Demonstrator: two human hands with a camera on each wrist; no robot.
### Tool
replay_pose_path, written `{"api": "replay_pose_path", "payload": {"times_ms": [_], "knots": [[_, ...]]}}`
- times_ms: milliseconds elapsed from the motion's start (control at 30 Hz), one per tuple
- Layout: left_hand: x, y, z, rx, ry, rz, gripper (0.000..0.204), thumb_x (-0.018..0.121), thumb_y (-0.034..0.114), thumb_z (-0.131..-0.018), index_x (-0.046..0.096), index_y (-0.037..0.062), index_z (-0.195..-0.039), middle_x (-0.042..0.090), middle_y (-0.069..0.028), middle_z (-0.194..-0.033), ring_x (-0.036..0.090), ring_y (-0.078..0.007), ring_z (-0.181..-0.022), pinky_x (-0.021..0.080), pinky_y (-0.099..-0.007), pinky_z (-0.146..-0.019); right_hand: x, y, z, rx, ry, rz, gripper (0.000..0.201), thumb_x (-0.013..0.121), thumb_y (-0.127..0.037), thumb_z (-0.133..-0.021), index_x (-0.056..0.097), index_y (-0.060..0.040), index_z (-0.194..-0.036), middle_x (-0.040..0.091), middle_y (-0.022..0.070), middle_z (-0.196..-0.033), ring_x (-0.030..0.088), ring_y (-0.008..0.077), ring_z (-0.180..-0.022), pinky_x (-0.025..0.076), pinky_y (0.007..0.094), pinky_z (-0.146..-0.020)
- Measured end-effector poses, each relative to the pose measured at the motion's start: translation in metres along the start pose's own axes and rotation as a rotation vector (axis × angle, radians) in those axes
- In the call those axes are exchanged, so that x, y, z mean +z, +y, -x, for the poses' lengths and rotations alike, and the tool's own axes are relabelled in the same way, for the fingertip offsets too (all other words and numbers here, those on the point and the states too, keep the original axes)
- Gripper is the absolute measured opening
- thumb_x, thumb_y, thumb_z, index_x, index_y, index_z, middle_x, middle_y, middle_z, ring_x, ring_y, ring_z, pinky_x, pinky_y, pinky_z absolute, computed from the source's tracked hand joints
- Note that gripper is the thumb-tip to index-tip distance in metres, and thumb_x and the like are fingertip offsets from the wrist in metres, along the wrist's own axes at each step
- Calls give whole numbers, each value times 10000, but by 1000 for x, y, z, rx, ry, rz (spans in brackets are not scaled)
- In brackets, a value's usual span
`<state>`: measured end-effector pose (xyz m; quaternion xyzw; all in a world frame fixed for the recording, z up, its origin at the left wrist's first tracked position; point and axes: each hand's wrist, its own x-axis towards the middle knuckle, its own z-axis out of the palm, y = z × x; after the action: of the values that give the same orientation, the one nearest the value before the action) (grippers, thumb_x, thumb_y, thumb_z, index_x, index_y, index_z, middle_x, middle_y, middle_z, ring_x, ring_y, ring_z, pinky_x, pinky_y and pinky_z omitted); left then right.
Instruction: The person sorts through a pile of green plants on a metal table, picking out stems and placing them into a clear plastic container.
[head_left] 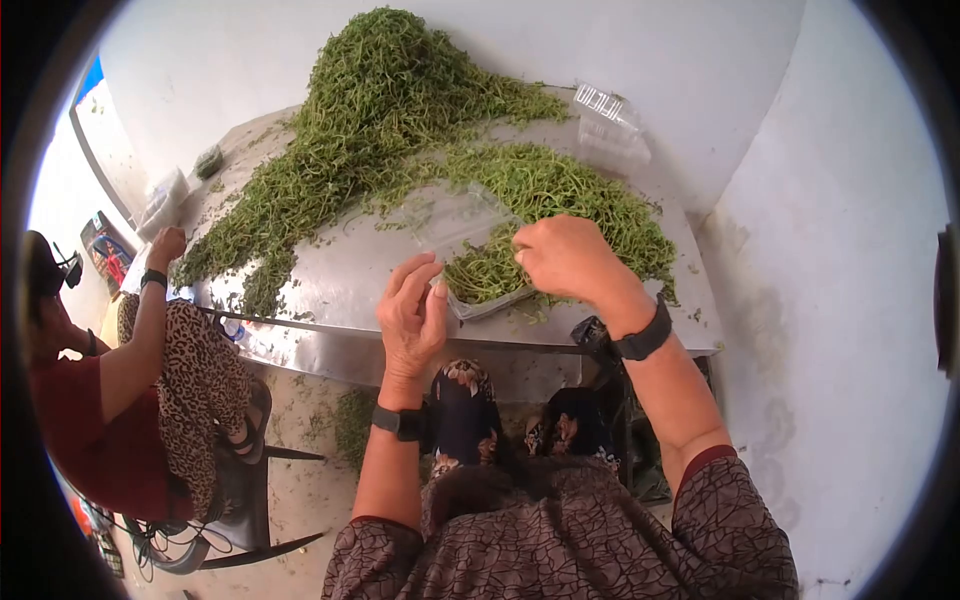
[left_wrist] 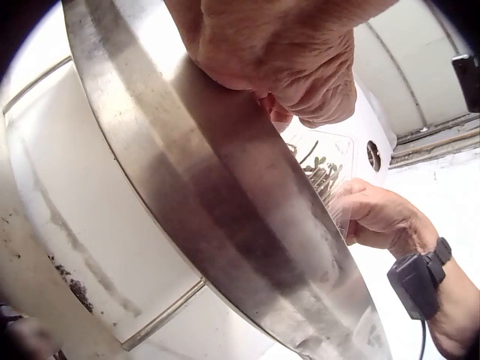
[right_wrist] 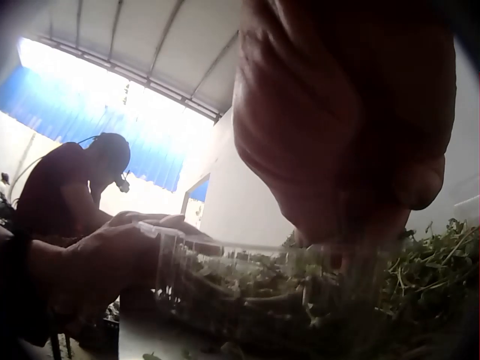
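Note:
A clear plastic box [head_left: 478,309] with its lid [head_left: 465,215] raised stands near the table's front edge, filled with leafy green stems [head_left: 480,272]. My left hand [head_left: 412,315] is at the box's left side, its fingers fairly straight and the thumb close to the rim. In the right wrist view the left hand [right_wrist: 112,255] lies along the box corner. Over the box's right side, my right hand [head_left: 572,258] has curled fingers that pinch at the green stems. The right wrist view shows those fingertips down at the rim, partly hidden by the plastic.
A large heap of greens [head_left: 390,110] covers the back of the metal table [head_left: 340,280]. Empty clear boxes [head_left: 612,135] stand at back right, by the wall. A seated person [head_left: 110,370] works at the left end, near a plastic bag [head_left: 163,203].

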<state>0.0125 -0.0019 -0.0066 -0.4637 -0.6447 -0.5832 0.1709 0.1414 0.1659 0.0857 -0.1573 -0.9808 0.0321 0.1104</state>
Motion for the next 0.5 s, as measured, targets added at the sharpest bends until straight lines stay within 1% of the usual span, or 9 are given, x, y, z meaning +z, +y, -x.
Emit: {"api": "replay_pose_path", "payload": {"times_ms": [67, 100, 133, 200, 233, 300, 433, 500], "knots": [[-1, 0, 1, -5, -1, 18, 210, 594, 137, -909, 675, -10, -1036, 657, -138, -1137, 616, -135, -703, 499, -280, -643, -10, 6, 5, 31, 143, -306, 166, 644, -167, -819, 710, -29, -884, 680, 184, -788, 666, 357, -784, 525, 445, -730], [-1, 0, 1, -10, 0, 15, 210, 594, 137, -909, 675, -10, -1036, 657, -138, -1137, 616, -135, -703, 499, -280, -643, -14, 9, 8, 45, 143, -349, 239, 641, -146, -814, 688, -9, -1004, 691, 191, -873, 673, 326, -785, 518, 405, -713], [-1, 0, 1, -13, -1, 27, 214, 594, 140, -910, 675, -9, -1040, 657, -137, -1138, 612, -135, -708, 498, -281, -646, -17, 11, 11, 44, 139, -351, 239, 641, -146, -814, 688, -9, -1004, 691, 191, -873, 673, 326, -785, 518, 405, -713], [-1, 1, 0, -18, -7, 39, 217, 594, 143, -911, 674, -8, -1044, 656, -137, -1140, 609, -135, -713, 497, -282, -649, -21, 15, 17, 111, 191, -453, 240, 646, -122, -818, 682, -3, -1023, 704, 185, -892, 693, 303, -813, 525, 380, -730], [-1, 2, 0, -25, -7, 37, 217, 592, 140, -910, 674, -8, -1045, 656, -136, -1142, 601, -133, -710, 493, -281, -648, -19, 18, 20, 114, 188, -456, 240, 646, -122, -818, 682, -3, -1023, 704, 185, -892, 693, 303, -813, 525, 380, -730], [-2, 3, 0, -35, -11, 33, 217, 590, 138, -908, 674, -8, -1045, 656, -135, -1143, 594, -130, -706, 490, -280, -646, -14, 21, 27, 178, 282, -500, 241, 643, -108, -829, 676, 3, -1041, 715, 182, -915, 706, 282, -855, 531, 355, -753], [-2, 5, 0, -49, -16, 40, 215, 587, 126, -900, 676, -9, -1042, 655, -135, -1150, 572, -120, -690, 479, -277, -632, -10, 24, 38, 242, 246, -451, 249, 640, -118, -842, 673, 2, -1057, 722, 181, -921, 710, 277, -888, 534, 347, -768], [-1, 6, -1, -38, -13, 43, 215, 585, 123, -898, 676, -9, -1041, 655, -134, -1152, 566, -115, -687, 475, -275, -629, 1, 27, 40, 244, 281, -513, 234, 639, -120, -843, 683, -7, -1044, 721, 173, -902, 707, 277, -848, 533, 347, -751]]}}
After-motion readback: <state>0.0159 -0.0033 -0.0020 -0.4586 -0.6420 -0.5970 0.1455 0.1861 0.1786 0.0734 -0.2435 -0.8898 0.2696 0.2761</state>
